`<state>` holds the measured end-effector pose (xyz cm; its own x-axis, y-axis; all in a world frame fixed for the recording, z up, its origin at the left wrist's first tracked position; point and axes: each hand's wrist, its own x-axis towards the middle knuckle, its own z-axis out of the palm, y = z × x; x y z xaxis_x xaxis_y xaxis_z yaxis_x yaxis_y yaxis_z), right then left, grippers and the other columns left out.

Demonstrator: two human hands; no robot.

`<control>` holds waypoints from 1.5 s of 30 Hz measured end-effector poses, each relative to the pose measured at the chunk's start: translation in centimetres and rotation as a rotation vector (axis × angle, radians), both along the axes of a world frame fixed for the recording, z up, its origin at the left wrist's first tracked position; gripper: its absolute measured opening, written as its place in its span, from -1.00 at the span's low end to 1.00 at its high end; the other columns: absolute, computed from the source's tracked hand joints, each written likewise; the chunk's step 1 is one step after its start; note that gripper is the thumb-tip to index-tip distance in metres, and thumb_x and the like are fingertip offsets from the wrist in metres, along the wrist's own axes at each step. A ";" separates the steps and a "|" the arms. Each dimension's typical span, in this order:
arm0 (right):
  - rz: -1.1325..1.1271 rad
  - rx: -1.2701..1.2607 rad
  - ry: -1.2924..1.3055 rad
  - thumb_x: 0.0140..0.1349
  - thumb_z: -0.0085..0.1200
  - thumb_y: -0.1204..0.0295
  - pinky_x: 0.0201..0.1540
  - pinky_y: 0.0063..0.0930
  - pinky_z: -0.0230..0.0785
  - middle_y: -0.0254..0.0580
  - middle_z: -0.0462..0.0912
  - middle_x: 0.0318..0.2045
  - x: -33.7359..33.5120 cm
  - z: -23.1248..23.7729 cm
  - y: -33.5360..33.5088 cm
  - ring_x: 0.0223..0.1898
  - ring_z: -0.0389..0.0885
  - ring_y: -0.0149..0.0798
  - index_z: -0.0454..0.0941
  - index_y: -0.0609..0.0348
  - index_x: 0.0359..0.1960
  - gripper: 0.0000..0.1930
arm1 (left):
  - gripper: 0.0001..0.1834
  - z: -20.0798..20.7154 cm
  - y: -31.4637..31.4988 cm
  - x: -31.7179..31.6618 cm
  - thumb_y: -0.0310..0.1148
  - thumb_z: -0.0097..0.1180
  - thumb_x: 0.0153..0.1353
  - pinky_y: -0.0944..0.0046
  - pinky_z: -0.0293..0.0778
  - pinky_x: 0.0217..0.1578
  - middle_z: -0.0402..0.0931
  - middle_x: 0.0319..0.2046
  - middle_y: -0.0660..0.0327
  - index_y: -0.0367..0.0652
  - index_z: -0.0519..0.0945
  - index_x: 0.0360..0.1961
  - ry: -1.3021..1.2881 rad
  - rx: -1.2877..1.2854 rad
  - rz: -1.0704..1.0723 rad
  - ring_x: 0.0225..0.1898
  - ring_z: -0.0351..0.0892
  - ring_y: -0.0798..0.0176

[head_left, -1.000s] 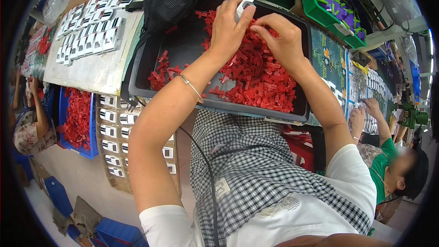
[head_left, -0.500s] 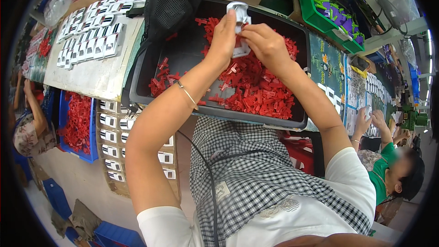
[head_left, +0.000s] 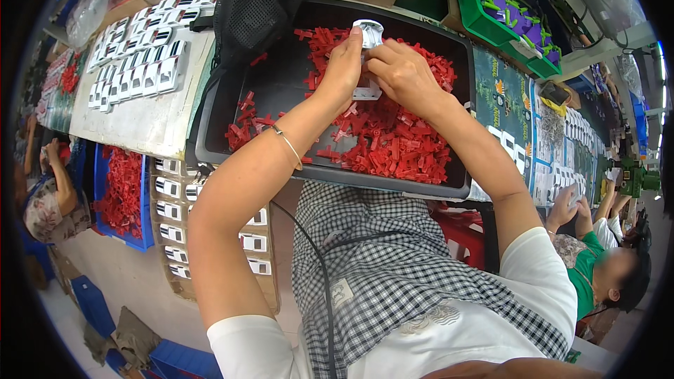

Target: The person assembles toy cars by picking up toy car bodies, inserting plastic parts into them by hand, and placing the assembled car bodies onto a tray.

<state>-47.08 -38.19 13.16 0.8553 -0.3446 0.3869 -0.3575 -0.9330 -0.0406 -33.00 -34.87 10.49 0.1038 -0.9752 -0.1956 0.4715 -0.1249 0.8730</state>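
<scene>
From here I see the left hand (head_left: 344,69) gripping a white toy car (head_left: 368,29), maybe keeping it steady for the right hand (head_left: 401,76). Its fingers bend over the car; I can't tell if they pinch anything. Red bits (head_left: 407,146) lie in a black tray (head_left: 284,83) below the 2 hands, probably for easy reach.

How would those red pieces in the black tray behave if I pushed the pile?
The red pieces look like moulded plastic, so probably stiff and light. Heaped loosely in the black tray, they'd likely slide; their branching shapes might snag.
</scene>
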 end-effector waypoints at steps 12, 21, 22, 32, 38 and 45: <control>-0.234 -0.156 -0.204 -0.11 0.22 0.54 0.01 -0.21 0.25 -0.23 0.52 -0.09 0.4 0.6 -0.2 -0.04 0.45 -0.12 0.61 0.14 -0.42 -0.85 | -0.55 -0.1 0.0 0.4 0.00 -0.21 0.43 0.27 0.54 -0.28 0.51 -0.24 0.24 -0.17 0.46 0.01 0.007 -0.043 -0.157 -0.26 0.56 0.35; -0.382 -0.031 -0.374 -0.18 0.40 0.44 0.07 -0.21 0.24 -0.18 0.48 -0.04 0.1 1.1 -0.6 0.00 0.43 -0.07 0.57 0.04 -0.17 -0.57 | -0.72 0.0 0.4 -0.1 -0.30 -0.14 0.29 0.27 0.46 -0.48 0.55 -0.33 0.17 -0.27 0.50 -0.15 -0.058 -0.075 -0.107 -0.39 0.57 0.32; -0.364 0.112 -0.412 -0.17 0.40 0.43 0.07 -0.22 0.27 -0.16 0.47 -0.03 -0.2 0.7 -1.2 0.00 0.44 -0.06 0.57 0.06 -0.14 -0.54 | -0.72 -0.3 0.3 -0.2 -0.30 -0.14 0.29 0.27 0.46 -0.48 0.55 -0.33 0.17 -0.27 0.50 -0.15 -0.058 -0.075 -0.109 -0.39 0.57 0.32; -0.177 1.321 -0.622 0.06 0.22 0.55 -0.09 -0.54 0.44 -0.16 0.63 -0.16 -1.2 1.1 -2.3 -0.20 0.57 -0.43 0.47 0.41 0.07 -0.51 | -0.69 -1.2 -0.1 -0.6 -0.27 -0.04 0.20 0.10 0.41 -0.50 0.51 -0.63 0.03 -0.38 0.54 -0.38 -0.498 -0.233 0.027 -0.58 0.55 0.11; -0.256 1.245 -0.619 0.13 0.18 0.56 -0.02 -0.55 0.40 -0.22 0.65 -0.20 -1.3 0.6 -2.6 -0.19 0.58 -0.45 0.53 0.36 0.00 -0.64 | -0.68 -0.4 0.4 -0.6 -0.25 -0.03 0.21 0.05 0.42 -0.43 0.54 -0.57 -0.09 -0.38 0.54 -0.36 -0.627 -0.280 0.020 -0.48 0.59 -0.07; -0.250 1.278 -0.675 0.09 0.20 0.59 -0.08 -0.55 0.43 -0.18 0.65 -0.21 -1.2 0.9 -2.4 -0.21 0.59 -0.43 0.55 0.40 -0.05 -0.65 | -0.67 -0.4 0.2 -0.6 -0.25 -0.02 0.20 -0.02 0.44 -0.36 0.54 -0.53 -0.16 -0.40 0.53 -0.37 -0.680 -0.311 0.038 -0.41 0.60 -0.19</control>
